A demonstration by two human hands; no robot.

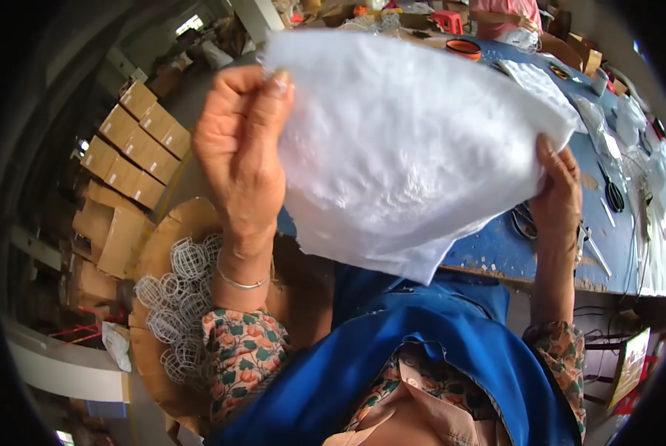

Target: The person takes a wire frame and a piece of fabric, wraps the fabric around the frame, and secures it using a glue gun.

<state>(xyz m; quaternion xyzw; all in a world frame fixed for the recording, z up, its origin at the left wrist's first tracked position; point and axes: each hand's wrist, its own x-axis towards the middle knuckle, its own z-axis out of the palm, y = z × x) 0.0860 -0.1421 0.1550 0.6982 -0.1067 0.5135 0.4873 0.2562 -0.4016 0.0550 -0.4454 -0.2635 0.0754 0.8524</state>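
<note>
A white, slightly shiny sheet (407, 141) is spread in the air between my two hands, over the near edge of the blue table. My left hand (247, 141) pinches its upper left corner between thumb and fingers. At the opposite side, my right hand (560, 182) grips the right edge, thumb in front and the other fingers partly hidden behind. The sheet's lower edge hangs loose, with a corner pointing down above the blue apron (414, 320).
Scissors (613, 195), an orange-rimmed bowl (463, 49) and clear plastic bags (630, 119) lie on the blue table (489, 253). White wire balls (188, 260) fill a round cardboard container at left. Stacked cartons (136, 141) stand beyond. Across the table is a person in pink (507, 11).
</note>
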